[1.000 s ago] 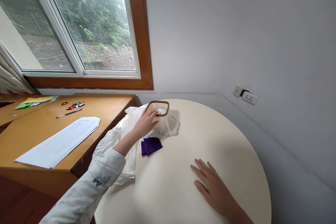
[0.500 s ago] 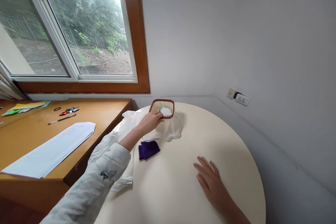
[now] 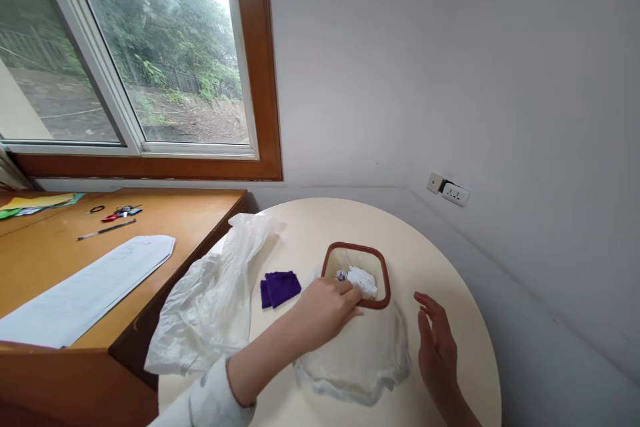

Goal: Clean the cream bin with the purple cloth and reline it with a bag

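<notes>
Left of the bin [image 3: 386, 278] lies a loose plastic bag [image 3: 215, 300], then a purple cloth [image 3: 281, 288]. Your left hand [image 3: 323, 310] pinches the bin's near rim between fingers and thumb, likely for a firm hold. The bin holds crumpled paper [image 3: 363, 282]; its liner [image 3: 367, 353] drapes outside, presumably trapped by the rim. Right of the bin, your right hand [image 3: 439, 347] holds nothing, fingers together, thumb parted.
</notes>
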Demonstrator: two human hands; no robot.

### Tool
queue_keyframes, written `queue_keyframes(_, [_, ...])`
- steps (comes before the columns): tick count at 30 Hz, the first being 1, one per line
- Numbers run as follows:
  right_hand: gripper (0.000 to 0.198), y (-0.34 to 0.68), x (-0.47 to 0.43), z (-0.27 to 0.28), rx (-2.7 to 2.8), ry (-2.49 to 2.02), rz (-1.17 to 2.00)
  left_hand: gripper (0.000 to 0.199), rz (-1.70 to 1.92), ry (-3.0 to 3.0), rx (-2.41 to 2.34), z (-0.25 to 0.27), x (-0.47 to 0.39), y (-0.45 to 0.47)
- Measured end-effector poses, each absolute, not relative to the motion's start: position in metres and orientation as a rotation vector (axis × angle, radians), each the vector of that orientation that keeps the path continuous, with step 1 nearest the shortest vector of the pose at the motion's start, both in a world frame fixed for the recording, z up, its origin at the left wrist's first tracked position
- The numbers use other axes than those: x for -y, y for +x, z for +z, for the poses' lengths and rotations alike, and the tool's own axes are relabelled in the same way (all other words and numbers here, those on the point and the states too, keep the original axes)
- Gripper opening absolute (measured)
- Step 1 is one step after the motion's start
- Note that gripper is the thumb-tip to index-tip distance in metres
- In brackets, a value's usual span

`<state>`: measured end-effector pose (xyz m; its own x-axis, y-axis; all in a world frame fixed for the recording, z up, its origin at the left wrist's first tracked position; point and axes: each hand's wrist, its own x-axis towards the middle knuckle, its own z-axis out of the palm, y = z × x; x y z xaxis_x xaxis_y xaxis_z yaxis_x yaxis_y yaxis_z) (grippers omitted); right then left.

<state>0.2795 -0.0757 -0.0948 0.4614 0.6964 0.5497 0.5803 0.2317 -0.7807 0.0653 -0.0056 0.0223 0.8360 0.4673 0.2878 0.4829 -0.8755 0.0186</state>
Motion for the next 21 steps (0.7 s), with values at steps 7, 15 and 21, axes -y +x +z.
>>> queue_keyframes(7, [0.026, 0.256, 0.083, -0.032, 1.781, -1.193, -0.058, 0.027, -0.839, -3.108, 0.793, 0.019, 0.029, 0.066])
queue_keyframes(15, [0.019, 0.24, 0.077, -0.02, 2.064, -1.135, -0.041, 0.129, -1.596, -3.272, 1.426, -0.026, 0.003, 0.022])
queue_keyframes(21, [0.013, 0.24, 0.074, -0.025, 1.998, -1.044, 0.141, 0.142, -1.685, -3.604, 1.409, -0.073, -0.02, 0.029])
